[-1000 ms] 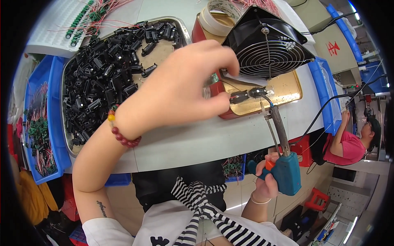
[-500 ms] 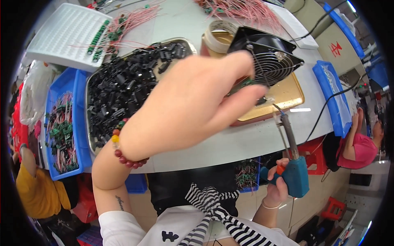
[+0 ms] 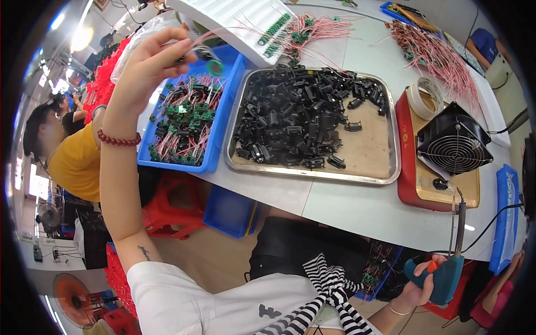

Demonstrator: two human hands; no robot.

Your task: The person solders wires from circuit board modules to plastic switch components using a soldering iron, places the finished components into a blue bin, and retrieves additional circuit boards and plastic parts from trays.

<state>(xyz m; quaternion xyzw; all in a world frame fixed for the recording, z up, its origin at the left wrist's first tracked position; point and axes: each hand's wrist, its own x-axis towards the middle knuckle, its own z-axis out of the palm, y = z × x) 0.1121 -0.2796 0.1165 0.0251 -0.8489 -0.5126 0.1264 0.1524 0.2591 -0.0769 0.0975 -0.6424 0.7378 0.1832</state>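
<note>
- White surface [image 3: 357,206] carries trays in a busy workshop.
- Left hand [image 3: 148,61] is raised over the blue bin [image 3: 223,134] of wired green parts, its grip pinching a small green part [image 3: 214,67].
- Metal tray [image 3: 312,173] holds black components.
- Right hand [image 3: 421,282], below the surface edge, has its grip clenched on a teal soldering iron [image 3: 446,273].

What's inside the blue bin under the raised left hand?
The blue bin holds a tangle of small green parts with red and pink wire leads. The left hand holds one such green part above it. The pile covers the bin floor.
</note>
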